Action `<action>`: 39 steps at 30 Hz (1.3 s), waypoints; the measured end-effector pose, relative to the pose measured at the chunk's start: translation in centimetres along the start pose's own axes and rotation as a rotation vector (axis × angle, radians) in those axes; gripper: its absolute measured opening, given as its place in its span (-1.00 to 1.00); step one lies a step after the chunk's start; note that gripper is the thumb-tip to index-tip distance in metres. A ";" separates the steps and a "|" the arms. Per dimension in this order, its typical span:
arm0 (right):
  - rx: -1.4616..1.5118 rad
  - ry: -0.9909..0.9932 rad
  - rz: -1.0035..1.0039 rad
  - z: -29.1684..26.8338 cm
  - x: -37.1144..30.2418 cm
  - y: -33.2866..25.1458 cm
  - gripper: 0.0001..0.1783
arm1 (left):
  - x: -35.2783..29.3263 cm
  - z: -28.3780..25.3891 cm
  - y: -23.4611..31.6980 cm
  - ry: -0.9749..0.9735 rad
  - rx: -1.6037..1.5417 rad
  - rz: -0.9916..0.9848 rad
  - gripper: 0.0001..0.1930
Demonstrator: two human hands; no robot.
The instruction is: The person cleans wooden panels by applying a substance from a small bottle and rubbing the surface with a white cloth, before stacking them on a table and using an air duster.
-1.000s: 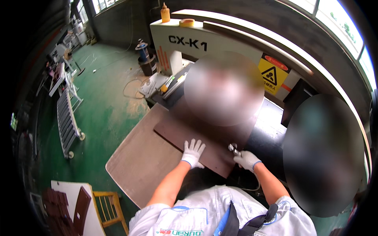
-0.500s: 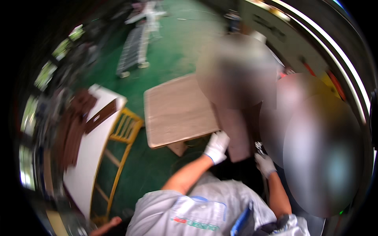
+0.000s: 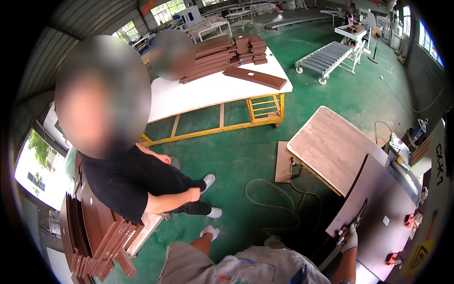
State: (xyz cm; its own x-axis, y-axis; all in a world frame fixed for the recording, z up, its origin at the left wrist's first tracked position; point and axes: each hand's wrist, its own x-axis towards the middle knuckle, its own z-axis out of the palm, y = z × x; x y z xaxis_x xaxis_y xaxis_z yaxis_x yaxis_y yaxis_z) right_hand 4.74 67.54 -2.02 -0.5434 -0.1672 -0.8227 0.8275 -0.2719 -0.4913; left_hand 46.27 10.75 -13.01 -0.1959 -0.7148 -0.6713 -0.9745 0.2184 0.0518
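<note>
My right hand (image 3: 349, 239), in a white glove, is closed around a dark hand tool (image 3: 360, 214) whose kind I cannot make out. It is at the near left edge of a large brown panel (image 3: 371, 225), which carries a small white label. My left hand (image 3: 209, 231), also gloved, hangs low over the green floor, away from the panel. It looks loosely open, with nothing visible in it. Beyond the panel stands a table with a light brown covered top (image 3: 336, 142).
Red clamps (image 3: 409, 219) sit along the panel's right side. A person in black (image 3: 118, 182) stands at my left, near stacked brown boards (image 3: 101, 222). A white-topped table (image 3: 189, 102) holds more boards. A hose (image 3: 248, 191) loops across the floor; a roller conveyor (image 3: 326, 59) stands farther off.
My view has swung left, bringing the person in black and the stacked boards into sight. My left hand has left the covered table's edge. My right hand still holds the tool.
</note>
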 end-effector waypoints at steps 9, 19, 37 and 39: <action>-0.078 -0.004 -0.075 1.2 1.8 -0.1 -0.46 | -10.0 16.6 -3.6 -0.149 -0.147 0.236 -0.44; -0.152 -0.153 -0.152 1.9 3.8 0.6 -0.44 | -19.4 20.0 -9.2 -0.041 -0.500 0.209 -0.52; -0.196 -0.044 -0.177 0.5 10.5 -2.4 -0.36 | -24.1 35.3 -21.2 -0.180 -0.584 -0.226 -0.70; -0.246 -0.058 -0.186 0.1 10.2 -2.7 -0.38 | -23.7 35.0 -20.7 -0.179 -0.630 -0.237 -0.68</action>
State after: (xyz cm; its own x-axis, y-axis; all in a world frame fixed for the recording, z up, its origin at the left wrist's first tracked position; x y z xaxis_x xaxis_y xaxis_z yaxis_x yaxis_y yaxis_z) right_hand -3.04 66.48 -9.11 -0.6898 -0.1921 -0.6980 0.7188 -0.0669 -0.6920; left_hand 74.91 46.43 -24.07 -0.0018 -0.5635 -0.8261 -0.8774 -0.3954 0.2717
